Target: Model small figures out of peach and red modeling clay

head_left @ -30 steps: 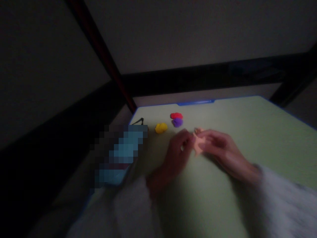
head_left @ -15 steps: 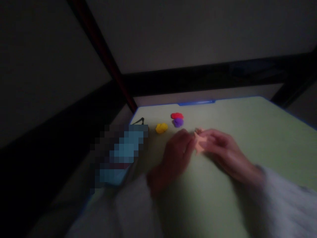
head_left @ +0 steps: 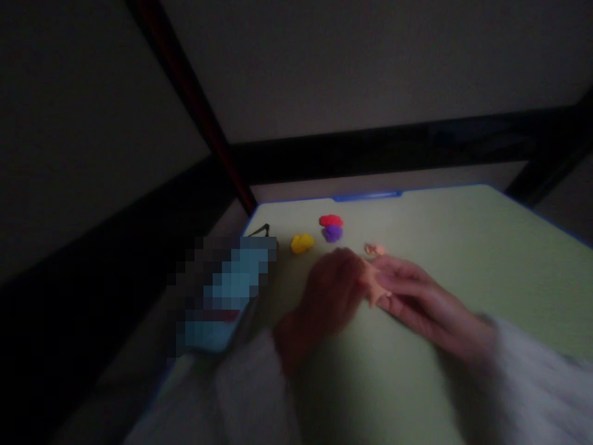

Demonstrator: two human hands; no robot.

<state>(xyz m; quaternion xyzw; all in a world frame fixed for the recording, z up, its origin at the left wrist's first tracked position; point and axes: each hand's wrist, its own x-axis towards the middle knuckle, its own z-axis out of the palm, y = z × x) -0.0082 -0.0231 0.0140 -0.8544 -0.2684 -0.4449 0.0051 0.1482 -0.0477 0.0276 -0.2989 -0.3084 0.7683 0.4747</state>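
Note:
Between my two hands is a flattened, peach-coloured piece of modelling clay (head_left: 373, 285) with pointed corners, a little like a star. My right hand (head_left: 417, 295) grips its right side, thumb on top and fingers beneath. At its left edge, my left hand (head_left: 331, 287) is closed with the fingertips on the clay; motion blurs these fingers. A small peach clay scrap (head_left: 375, 248) lies on the table just beyond my right fingers. Farther off are a yellow clay lump (head_left: 302, 243), a purple clay lump (head_left: 332, 233) and a red clay lump (head_left: 331, 220), the last two touching.
The pale green table (head_left: 463, 247) has a blue rim and a blue handle-like strip (head_left: 368, 196) at its far edge. A pixelated light-blue object (head_left: 241, 278) lies along the left side, with a thin dark loop (head_left: 264, 228) at its far end. Walls stand behind.
The peach clay has come slightly nearer and tilted, with more of its face showing. My right hand has shifted its grip lower, uncovering more of the scrap behind. My left fingers have curled over the edge.

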